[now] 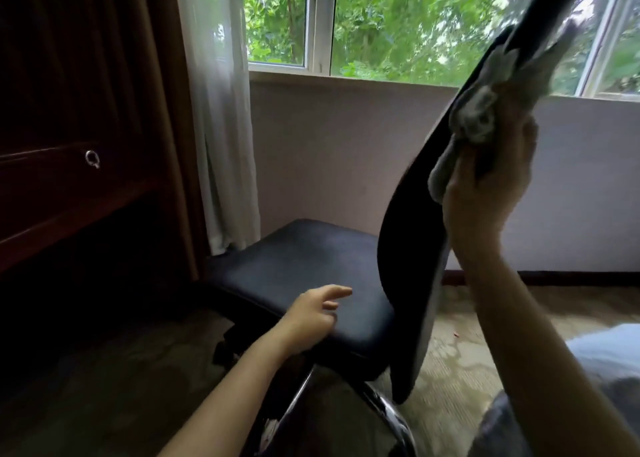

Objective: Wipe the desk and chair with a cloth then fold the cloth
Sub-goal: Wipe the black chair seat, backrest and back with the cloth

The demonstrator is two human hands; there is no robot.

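Chair back [408,248]: cloth [478,117] in right hand [485,196]

Furnished room of a home or hotel. Dark wooden desk [69,186], black office chair [294,266], sheer curtain [221,110], carpet [460,363], window [320,23] facing trees [415,23].

- The floor [460,363] is covered in pale patterned carpet, lit on the right and in deep shadow on the left.
- A black chair [304,266] stands on it on curved chrome legs [391,411].
- The worktop [69,179], dark wood with a ring-pull drawer, stands at the left, its foot lost in shadow.
- A small red speck [456,334] lies on the carpet just right of the chair back.
- A white curtain [221,144] hangs down behind the seat.
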